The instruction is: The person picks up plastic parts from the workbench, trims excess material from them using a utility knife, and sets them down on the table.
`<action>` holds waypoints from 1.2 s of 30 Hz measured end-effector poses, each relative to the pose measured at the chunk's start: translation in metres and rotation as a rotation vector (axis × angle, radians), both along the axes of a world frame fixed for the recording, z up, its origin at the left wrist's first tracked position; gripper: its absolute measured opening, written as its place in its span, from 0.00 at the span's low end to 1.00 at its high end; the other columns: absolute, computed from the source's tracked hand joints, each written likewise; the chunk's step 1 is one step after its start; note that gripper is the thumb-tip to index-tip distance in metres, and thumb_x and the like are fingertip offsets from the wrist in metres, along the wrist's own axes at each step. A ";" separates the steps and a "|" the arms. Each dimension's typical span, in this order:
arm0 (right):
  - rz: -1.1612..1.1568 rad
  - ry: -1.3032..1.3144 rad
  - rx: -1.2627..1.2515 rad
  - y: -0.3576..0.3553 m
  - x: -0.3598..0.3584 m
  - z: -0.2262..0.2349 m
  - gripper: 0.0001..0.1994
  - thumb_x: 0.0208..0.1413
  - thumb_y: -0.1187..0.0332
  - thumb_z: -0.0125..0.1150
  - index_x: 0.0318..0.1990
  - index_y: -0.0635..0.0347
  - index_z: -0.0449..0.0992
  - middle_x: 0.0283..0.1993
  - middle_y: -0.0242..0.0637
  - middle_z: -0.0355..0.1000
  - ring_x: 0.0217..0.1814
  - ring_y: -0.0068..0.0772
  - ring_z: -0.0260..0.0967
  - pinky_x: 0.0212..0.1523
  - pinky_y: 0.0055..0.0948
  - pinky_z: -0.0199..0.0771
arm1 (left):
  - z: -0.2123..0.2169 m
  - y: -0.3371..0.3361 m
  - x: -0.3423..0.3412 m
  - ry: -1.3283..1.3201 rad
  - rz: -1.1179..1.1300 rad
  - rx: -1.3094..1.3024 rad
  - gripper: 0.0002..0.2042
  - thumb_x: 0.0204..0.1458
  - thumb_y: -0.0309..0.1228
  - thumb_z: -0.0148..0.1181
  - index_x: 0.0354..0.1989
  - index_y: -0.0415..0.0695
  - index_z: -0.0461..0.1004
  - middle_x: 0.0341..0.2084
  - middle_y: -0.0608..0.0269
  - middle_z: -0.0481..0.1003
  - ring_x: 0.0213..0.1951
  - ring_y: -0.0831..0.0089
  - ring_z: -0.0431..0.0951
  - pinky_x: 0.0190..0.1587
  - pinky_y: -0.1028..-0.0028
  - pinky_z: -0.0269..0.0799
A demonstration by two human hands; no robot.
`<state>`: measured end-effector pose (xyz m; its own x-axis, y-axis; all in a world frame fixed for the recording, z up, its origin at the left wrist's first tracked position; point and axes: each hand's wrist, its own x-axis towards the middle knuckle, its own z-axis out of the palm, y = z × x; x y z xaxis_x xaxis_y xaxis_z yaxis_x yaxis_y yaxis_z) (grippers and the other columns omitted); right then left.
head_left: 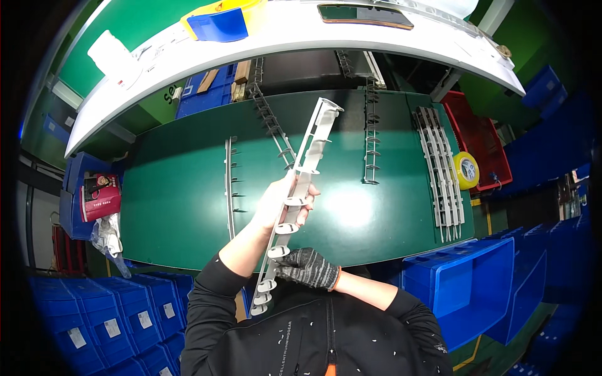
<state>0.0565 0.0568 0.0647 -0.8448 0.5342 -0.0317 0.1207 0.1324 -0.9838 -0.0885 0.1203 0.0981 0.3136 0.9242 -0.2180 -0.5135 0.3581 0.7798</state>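
Note:
A long light-grey plastic rail (pixel 305 168) with several rounded tabs along it slants from my chest up over the table. My bare left hand (pixel 280 199) is wrapped round its middle, fingertips showing on the right side. My right hand (pixel 307 268), in a dark grey knitted glove, closes its fingers on the rail's lower part beside one of the tabs. The fingertips there are partly hidden. To the left, a similar thin rail (pixel 229 182) with tabs lies on the green table (pixel 175 188).
Dark toothed strips (pixel 371 138) lie toward the table's back. At right are stacked grey rails (pixel 442 175), a yellow tape roll (pixel 466 170) and a red crate (pixel 480 141). Blue bins (pixel 461 288) stand at both sides. A white shelf (pixel 276 47) spans the back, holding a phone (pixel 365 16).

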 end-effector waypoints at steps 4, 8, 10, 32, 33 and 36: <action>-0.103 -0.036 0.263 0.012 0.024 -0.022 0.14 0.56 0.61 0.46 0.39 0.61 0.73 0.34 0.45 0.72 0.35 0.46 0.68 0.37 0.37 0.68 | 0.006 -0.014 -0.005 0.107 0.056 -0.037 0.24 0.57 0.47 0.39 0.33 0.33 0.69 0.18 0.60 0.68 0.11 0.73 0.69 0.13 0.79 0.66; -0.194 -0.120 0.509 0.021 0.041 -0.002 0.11 0.53 0.62 0.49 0.32 0.58 0.74 0.29 0.42 0.70 0.30 0.44 0.68 0.31 0.38 0.67 | 0.003 -0.029 -0.010 0.101 0.178 -0.072 0.21 0.55 0.45 0.42 0.35 0.34 0.68 0.20 0.62 0.68 0.13 0.75 0.69 0.14 0.79 0.66; -0.101 -0.273 0.435 0.028 0.043 0.011 0.10 0.50 0.62 0.53 0.32 0.58 0.75 0.29 0.41 0.70 0.30 0.43 0.67 0.31 0.36 0.66 | 0.001 -0.028 -0.017 0.101 0.249 -0.046 0.20 0.54 0.44 0.44 0.37 0.35 0.66 0.22 0.62 0.68 0.13 0.74 0.70 0.14 0.79 0.67; -0.543 -0.142 0.536 0.032 0.024 0.045 0.07 0.46 0.65 0.58 0.27 0.58 0.74 0.25 0.38 0.68 0.28 0.40 0.67 0.29 0.35 0.67 | 0.003 -0.054 -0.015 0.067 0.179 -0.196 0.18 0.54 0.42 0.45 0.38 0.36 0.63 0.26 0.60 0.66 0.14 0.75 0.70 0.10 0.80 0.67; -0.545 -0.131 0.536 0.031 0.024 0.046 0.07 0.46 0.65 0.58 0.27 0.58 0.74 0.25 0.38 0.68 0.28 0.40 0.67 0.29 0.35 0.67 | 0.002 -0.054 -0.015 0.064 0.173 -0.192 0.18 0.54 0.42 0.45 0.38 0.36 0.62 0.26 0.60 0.66 0.14 0.75 0.70 0.10 0.80 0.67; -0.534 -0.126 0.553 0.030 0.023 0.045 0.07 0.46 0.65 0.58 0.27 0.58 0.75 0.24 0.38 0.68 0.28 0.40 0.67 0.29 0.35 0.67 | 0.006 -0.055 -0.012 0.088 0.176 -0.199 0.19 0.53 0.44 0.46 0.40 0.39 0.63 0.22 0.61 0.67 0.15 0.75 0.71 0.11 0.80 0.67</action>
<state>0.0800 0.0865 0.1101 -0.4761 0.8339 0.2792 0.4131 0.4924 -0.7661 -0.1005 0.0651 0.1043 0.1234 0.8990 -0.4202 -0.5151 0.4200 0.7472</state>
